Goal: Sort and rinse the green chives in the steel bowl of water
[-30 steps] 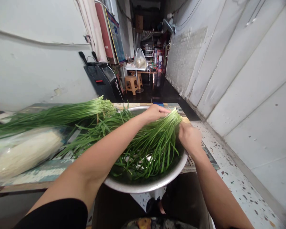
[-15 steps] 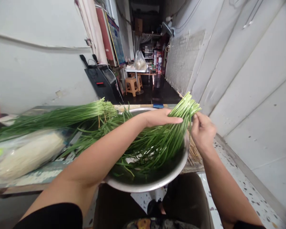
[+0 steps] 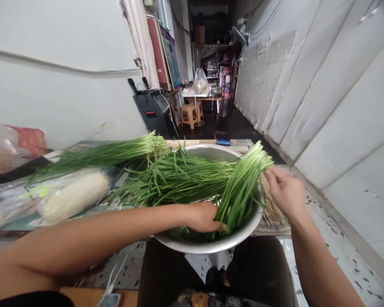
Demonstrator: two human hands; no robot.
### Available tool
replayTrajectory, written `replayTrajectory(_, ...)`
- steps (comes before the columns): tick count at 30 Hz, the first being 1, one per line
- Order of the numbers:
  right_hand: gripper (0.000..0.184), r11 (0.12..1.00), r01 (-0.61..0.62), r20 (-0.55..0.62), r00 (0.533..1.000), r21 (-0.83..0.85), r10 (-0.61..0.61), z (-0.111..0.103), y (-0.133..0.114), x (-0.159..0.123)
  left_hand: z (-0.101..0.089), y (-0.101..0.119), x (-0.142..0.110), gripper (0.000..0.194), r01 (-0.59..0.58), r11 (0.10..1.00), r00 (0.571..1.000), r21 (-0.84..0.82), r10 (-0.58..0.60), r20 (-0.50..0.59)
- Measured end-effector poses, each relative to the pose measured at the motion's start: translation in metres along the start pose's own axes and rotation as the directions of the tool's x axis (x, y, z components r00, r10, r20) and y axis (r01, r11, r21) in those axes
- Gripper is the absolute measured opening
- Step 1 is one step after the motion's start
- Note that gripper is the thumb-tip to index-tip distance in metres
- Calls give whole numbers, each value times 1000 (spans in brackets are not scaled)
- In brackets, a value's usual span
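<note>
A steel basin (image 3: 208, 248) holds long green garlic chives (image 3: 185, 175), most of them lying across it. At its right side, a separate bunch of chives (image 3: 243, 187) bends over, its pale cut ends pointing up and away from me. My left hand (image 3: 206, 217) is low in the basin, its fingers closed around the leafy part of that bunch and partly hidden by it. Just right of the pale ends is my right hand (image 3: 286, 189), slightly blurred, its thumb and fingers pinched together. Whatever it pinches is too small to make out.
More chives (image 3: 115, 151) lie on the table to the left, behind a clear bag with something pale (image 3: 77, 194). Thin brown sticks (image 3: 272, 209) lie right of the basin. A blue object (image 3: 223, 142) sits behind it. A phone with a cable (image 3: 110, 299) is lower left.
My left hand has moved from the pale stems down to the leaves inside the basin. The bunch now droops lower at the right side. My right hand has moved slightly down and right.
</note>
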State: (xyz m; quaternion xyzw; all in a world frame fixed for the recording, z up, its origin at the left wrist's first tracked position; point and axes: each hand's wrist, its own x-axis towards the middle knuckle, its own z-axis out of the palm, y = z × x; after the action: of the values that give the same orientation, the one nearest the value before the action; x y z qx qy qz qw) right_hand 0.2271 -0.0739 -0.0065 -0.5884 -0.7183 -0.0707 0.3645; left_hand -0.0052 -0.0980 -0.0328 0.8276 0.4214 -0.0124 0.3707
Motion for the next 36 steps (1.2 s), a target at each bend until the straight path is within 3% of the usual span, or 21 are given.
replayTrajectory(2,29,992,-6,132,991,-126,23,5,1,-5,3,-2,2,39,58,997,997,51,-61,45)
replayTrajectory(4,29,983,-63,92,993,-172,80,9,1,-7,-9,-1,4,33,104,995,988,-9,-102,115)
replayTrajectory(7,30,988,-89,1,996,-123,90,14,4,-7,-51,0,3,27,142,990,968,-25,-134,212)
replayTrajectory(9,31,994,-45,2,999,-97,46,17,7,-6,-87,-3,2,26,111,994,973,13,-111,203)
replayTrajectory(11,32,998,8,16,1000,-70,-7,21,10,-7,-120,-9,7,28,107,994,935,-40,-87,344)
replayTrajectory(12,31,998,24,12,1000,-53,-24,24,12,-8,-134,-14,13,34,95,993,929,-74,-62,364)
replayTrajectory(13,32,999,31,2,1000,-38,-31,26,13,-9,-144,-19,22,36,86,994,942,-60,-61,330)
replayTrajectory(14,32,999,32,-11,999,-25,-32,28,13,-10,-150,-24,34,33,79,997,972,11,-80,223)
replayTrajectory(15,32,999,30,-19,999,-13,-31,30,13,-11,-152,-30,49,30,78,988,995,130,-85,51)
replayTrajectory(17,32,1000,30,-21,999,-4,-30,32,13,-12,-146,-42,81,30,117,920,956,374,-2,-294)
replayTrajectory(18,32,999,35,-8,999,-7,-35,32,12,-13,-141,-47,97,34,116,891,940,439,44,-339)
replayTrajectory(22,31,998,55,45,998,-40,-53,28,8,-12,-121,-60,139,36,-4,880,956,476,143,-257)
replayTrajectory(25,29,992,57,96,994,-110,-46,22,2,-10,-118,-63,145,26,-60,898,951,435,184,-248)
replayTrajectory(27,27,985,39,132,991,-170,-16,20,-5,-6,-118,-62,141,19,-98,909,921,406,238,-309)
replayTrajectory(31,27,970,23,162,987,-244,17,25,-17,4,-112,-56,127,20,-97,977,794,192,193,-576)
replayTrajectory(34,29,957,8,171,984,-291,44,35,-19,10,-104,-47,119,29,-140,979,704,-145,-5,-710)
replayTrajectory(36,30,947,-11,173,982,-320,70,40,-18,12,-100,-39,115,30,-196,909,680,-368,-145,-719)
